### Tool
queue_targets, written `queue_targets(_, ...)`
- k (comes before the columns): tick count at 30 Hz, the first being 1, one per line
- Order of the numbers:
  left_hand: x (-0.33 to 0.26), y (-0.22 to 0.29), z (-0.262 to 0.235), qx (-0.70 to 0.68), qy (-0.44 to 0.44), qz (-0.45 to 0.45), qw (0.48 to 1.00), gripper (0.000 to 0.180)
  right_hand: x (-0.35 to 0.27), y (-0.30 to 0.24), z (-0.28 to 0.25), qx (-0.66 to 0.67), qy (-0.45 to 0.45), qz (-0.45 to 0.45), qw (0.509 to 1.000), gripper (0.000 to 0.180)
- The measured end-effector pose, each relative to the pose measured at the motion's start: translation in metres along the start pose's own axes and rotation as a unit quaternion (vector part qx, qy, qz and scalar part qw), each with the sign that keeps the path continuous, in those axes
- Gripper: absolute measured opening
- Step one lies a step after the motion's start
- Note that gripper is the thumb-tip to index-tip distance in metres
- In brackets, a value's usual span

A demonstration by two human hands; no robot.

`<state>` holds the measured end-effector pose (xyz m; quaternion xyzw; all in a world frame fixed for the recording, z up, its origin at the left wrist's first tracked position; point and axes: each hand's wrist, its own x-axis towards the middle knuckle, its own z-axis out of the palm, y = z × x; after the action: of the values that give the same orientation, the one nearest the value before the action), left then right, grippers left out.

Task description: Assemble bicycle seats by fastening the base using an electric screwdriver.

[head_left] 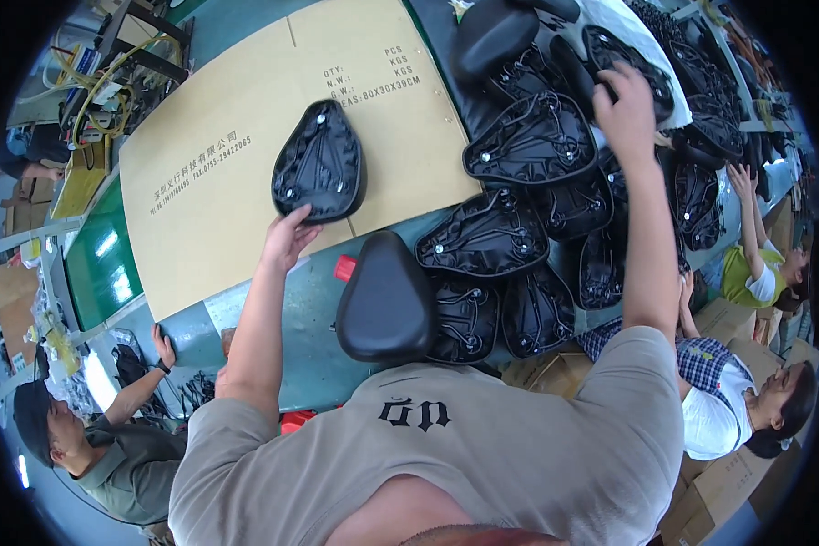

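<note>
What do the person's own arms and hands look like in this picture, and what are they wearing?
Both forearms are bare, with no gloves, watch or rings to be seen on the left hand or the right hand. The fingers are uncovered. The person wears a short-sleeved, grey-beige T-shirt with a small black printed mark on the chest; its loose sleeves end above the elbows.

Left hand [287, 238]: my fingertips rest on the lower edge of a bicycle saddle [319, 164] lying upside down, black underside and rails up.
Under it: a flattened cardboard sheet [218, 155] on the green table [100, 264].
Right hand [626, 107]: reached far out, fingers on an upturned saddle at the top of the saddle pile [528, 182].
Near me: one saddle right side up [384, 300], smooth black top showing; a small red object [345, 267] touches its far edge.
Others: a person's hand [164, 346] on the table edge, lower left.
</note>
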<state>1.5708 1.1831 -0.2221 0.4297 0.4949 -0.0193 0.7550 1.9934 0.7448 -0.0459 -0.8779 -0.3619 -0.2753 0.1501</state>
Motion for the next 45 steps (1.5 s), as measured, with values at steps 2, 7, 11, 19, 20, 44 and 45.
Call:
queue_targets(2,-0.003,0.005,0.039,-0.028,-0.034,-0.001,0.999,0.044,-0.032,-0.053,-0.026,0.125,-0.038,0.061,0.99,0.026)
queue_targets(7,-0.077,0.029,0.189,0.02,-0.18,0.112,0.977,0.054,-0.091,-0.137,-0.045,0.454,-0.092,0.317,0.828,0.054)
queue_targets(11,-0.119,0.053,0.269,0.154,-0.404,0.185,0.882,0.063,-0.105,-0.106,-0.071,0.687,0.022,0.527,0.5,0.042)
queue_targets(19,-0.042,0.0,0.031,0.566,0.01,0.251,0.785,0.027,-0.165,0.06,-0.05,0.583,0.1,0.628,0.505,0.046)
queue_targets(20,-0.04,-0.025,0.004,0.602,-0.003,0.202,0.773,0.033,-0.176,0.088,-0.048,0.603,0.081,0.664,0.435,0.053)
queue_targets(44,-0.128,-0.176,-0.175,0.089,0.137,0.193,0.967,0.052,-0.149,-0.364,-0.089,0.355,-0.391,-0.137,0.838,0.071)
queue_targets(45,-0.131,-0.19,-0.187,0.086,0.153,0.201,0.964,0.052,-0.148,-0.355,-0.093,0.354,-0.386,-0.139,0.84,0.068)
